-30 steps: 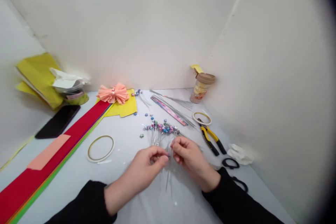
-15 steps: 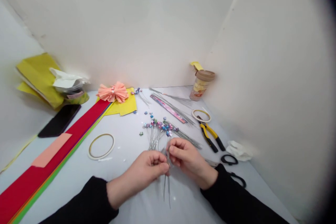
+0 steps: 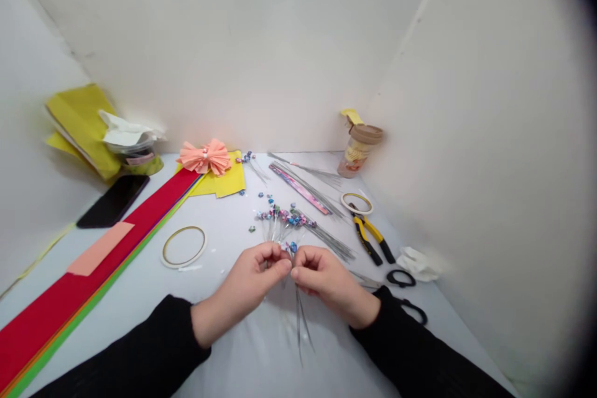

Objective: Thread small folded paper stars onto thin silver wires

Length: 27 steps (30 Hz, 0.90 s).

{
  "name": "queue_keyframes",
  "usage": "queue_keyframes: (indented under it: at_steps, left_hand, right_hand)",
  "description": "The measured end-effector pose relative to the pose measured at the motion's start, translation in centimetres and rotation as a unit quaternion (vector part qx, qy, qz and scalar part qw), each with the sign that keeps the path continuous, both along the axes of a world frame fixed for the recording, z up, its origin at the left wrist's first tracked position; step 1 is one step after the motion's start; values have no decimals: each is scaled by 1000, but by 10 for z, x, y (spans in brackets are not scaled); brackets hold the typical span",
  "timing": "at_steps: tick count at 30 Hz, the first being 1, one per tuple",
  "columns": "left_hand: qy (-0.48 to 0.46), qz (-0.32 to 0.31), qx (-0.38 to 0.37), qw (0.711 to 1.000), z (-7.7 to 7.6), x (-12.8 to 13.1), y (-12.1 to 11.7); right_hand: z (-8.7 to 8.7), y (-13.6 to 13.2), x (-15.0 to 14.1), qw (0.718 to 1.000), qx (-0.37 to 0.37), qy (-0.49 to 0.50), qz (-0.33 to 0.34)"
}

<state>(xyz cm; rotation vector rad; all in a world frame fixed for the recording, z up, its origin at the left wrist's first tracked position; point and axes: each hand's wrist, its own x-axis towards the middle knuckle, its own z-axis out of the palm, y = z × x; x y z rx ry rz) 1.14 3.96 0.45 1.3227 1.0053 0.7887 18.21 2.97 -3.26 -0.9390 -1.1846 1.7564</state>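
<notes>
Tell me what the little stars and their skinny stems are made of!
The stars look like shiny paper or thin plastic: bright glints, but too tiny to be sure. The stems are probably dull metal wire: grey, thin and straight.

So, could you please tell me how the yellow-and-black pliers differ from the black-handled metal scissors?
The yellow-and-black pliers have long two-coloured grips, whereas the black-handled metal scissors have plain black loops. The pliers' head overlaps the round white tape ring; the scissors lie nearer the person. The pliers are fully visible, while the right black sleeve partly hides the scissors. Both lie unheld on the white table.
</notes>
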Motion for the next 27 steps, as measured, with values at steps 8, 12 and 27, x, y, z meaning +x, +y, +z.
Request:
queue_keyframes:
  at_steps: [8, 12, 27]
  left_hand:
    - [12, 52, -31, 998, -5, 0, 3]
    - [9, 46, -30, 998, -5, 1, 3]
    - [-24, 53, -20, 998, -9, 1, 0]
  right_hand:
    - [-7, 4, -3, 996, 34, 33, -78]
    - [-4, 3, -7, 995, 12, 73, -73]
    - [8, 3, -5, 991, -35, 110, -71]
